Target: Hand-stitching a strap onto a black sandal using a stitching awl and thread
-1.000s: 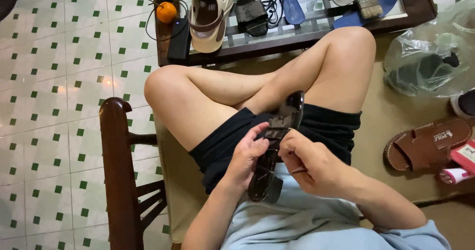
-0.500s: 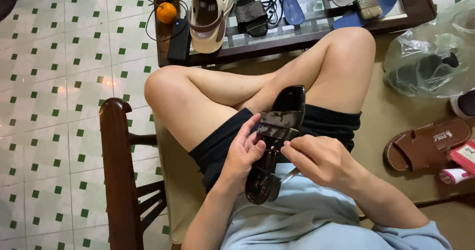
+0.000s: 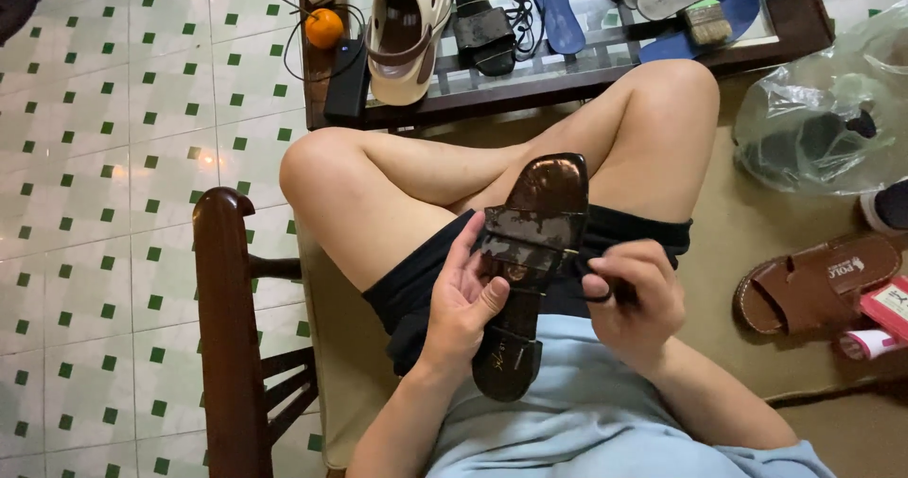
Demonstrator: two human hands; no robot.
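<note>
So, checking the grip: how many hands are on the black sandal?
2. Left hand cradles the black sandal mid-length; right hand pinches its strap at the right side. None hidden.

A single view, taken from a camera worn on the person's head, looking steeply down over the chest onto the lap; the pale blue shirt (image 3: 605,412) fills the bottom edge, so the lens sits close above the body; the left hand (image 3: 465,298) and right hand (image 3: 636,294) with the black sandal (image 3: 530,260) lie just below the centre of the frame, near the lens; the crossed legs run across the middle; the low glass-topped table (image 3: 567,76) lies farther off along the top edge; the tiled floor (image 3: 104,156) fills the left side; the dark wooden chair arm (image 3: 227,327) stands at lower left; no second view shares the scene.
</note>
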